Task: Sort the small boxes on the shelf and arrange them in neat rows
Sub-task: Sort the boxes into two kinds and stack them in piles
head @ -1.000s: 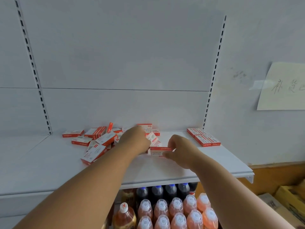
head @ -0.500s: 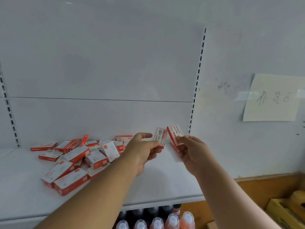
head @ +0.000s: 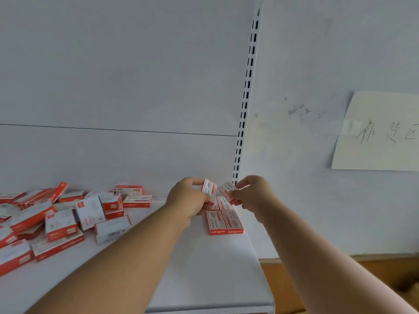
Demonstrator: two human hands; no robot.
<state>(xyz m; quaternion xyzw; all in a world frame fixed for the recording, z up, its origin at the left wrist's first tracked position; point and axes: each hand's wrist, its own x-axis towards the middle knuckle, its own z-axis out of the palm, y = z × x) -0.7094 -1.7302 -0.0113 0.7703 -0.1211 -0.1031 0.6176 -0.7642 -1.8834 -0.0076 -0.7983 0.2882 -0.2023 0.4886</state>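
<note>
Up near the shelf's [head: 204, 279] back right corner: left hand [head: 189, 198] pinching one small box [head: 209, 191], right hand [head: 254, 192] pinching another box [head: 227, 191], both tilted above a tidy block of boxes [head: 224, 220] lying flat along the right edge. Loose pile of boxes [head: 61, 218] spread over the shelf's left part. Handwritten paper note [head: 381, 132] stuck on the wall at right.

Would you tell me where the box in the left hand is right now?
In the head view, the left hand pinches its box upright above the neat rows at the shelf's right end, beside the right hand's box.
</note>
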